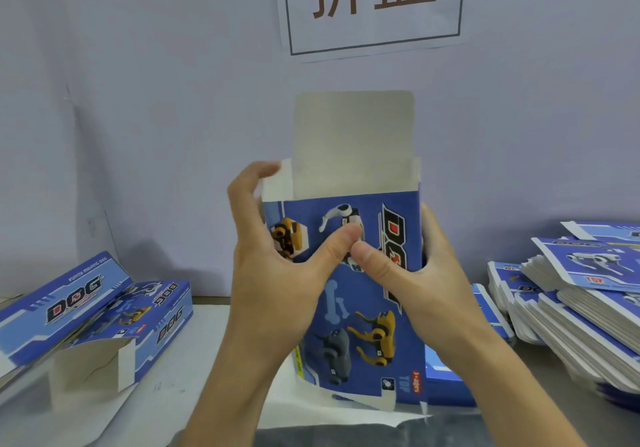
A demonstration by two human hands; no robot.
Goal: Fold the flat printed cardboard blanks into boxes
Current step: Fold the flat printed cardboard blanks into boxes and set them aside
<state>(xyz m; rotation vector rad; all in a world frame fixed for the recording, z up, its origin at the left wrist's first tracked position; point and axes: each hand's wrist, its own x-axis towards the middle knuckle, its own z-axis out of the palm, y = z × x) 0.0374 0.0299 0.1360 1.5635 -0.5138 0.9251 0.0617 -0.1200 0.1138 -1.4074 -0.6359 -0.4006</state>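
Head view: blue box point(360, 308) held upright above the table point(194, 349), top flap point(353, 141) standing open. Left hand point(273, 256) gripping its left edge, thumb across the printed front, fingers curled behind. Right hand point(415, 273) gripping the right edge likewise. Folded boxes point(93, 311) lying far left; flat blanks point(575, 304) stacked right. Sign point(372, 6) on the wall.

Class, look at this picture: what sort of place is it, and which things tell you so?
Probably a packing workstation: a stack of flat blanks, folded boxes and a wall sign, with both hands holding a half-formed box.
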